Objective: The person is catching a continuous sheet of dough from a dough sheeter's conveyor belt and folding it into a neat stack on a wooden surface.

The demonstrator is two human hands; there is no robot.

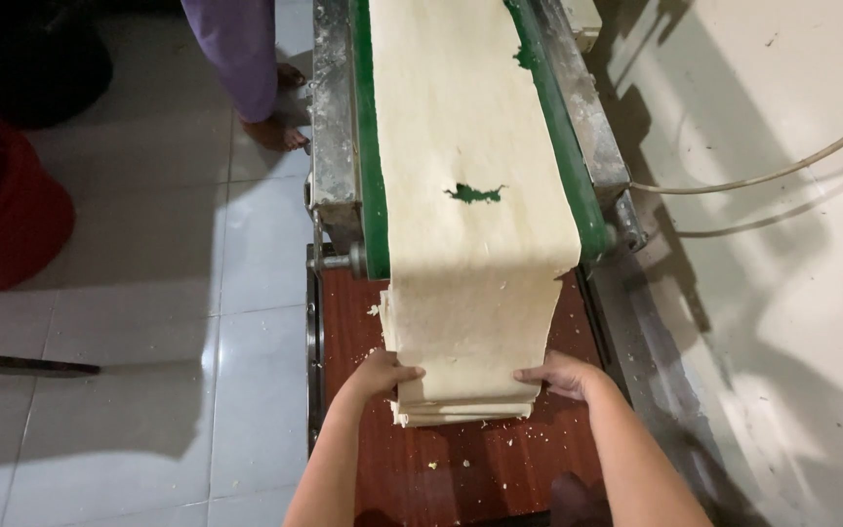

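Already several layers of the dough sheet (475, 176) lay folded in a stack (465, 390) on the red-brown board (470, 468) — left hand (382, 374) & right hand (560, 374) each gripped a stack edge. Much sheet was w/ the green belt (373, 146) above, not folded yet — its far end was cut off, so the rest was hard to tell.

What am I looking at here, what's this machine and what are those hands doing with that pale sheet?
The one picture comes from a camera worn on the person's head, looking down. A long pale dough sheet, torn in one spot, rides a green conveyor belt in a metal frame and hangs off its end. Below, it lies folded in a stack on a reddish-brown board. The left hand and right hand grip the stack's two sides. On the tiled floor stand another person's bare feet and a red tub.
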